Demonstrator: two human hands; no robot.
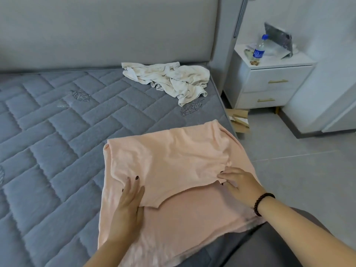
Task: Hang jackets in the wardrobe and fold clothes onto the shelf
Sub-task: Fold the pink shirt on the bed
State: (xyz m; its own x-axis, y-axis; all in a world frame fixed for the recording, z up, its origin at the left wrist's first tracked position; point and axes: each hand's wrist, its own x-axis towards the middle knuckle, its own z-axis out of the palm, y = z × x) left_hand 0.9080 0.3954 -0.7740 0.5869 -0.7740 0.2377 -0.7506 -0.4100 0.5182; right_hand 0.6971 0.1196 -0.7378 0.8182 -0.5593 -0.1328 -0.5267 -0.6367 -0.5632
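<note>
A soft peach-pink garment (173, 170) of thin knit cloth lies spread on the near right corner of a bed, its far part folded back toward the viewer so a curved edge crosses the middle. The bed's mattress (57, 132) is bare, grey and quilted in a brick-like stitched pattern with small leaf motifs. The left hand (129, 205) lies flat on the left side of the garment, palm down, fingers straight and close together, their tips on the folded layer; its grip is not closed on anything. The right hand (238, 183) reaches in from the right, a dark bead bracelet (260, 203) on its wrist, and its grip pinches the edge of the folded layer between thumb and curled fingers. Farther back, near the padded grey headboard (106, 29), a crumpled cream-white garment (171, 78) lies in a loose heap. Beside the bed stands a white bedside cabinet (269, 83) with two drawers and gold handles; on top are a clear plastic bottle (259, 49) with a blue cap and label, and a leaning shiny object too blurred to identify. Both forearms are cut off by the lower edge.
</note>
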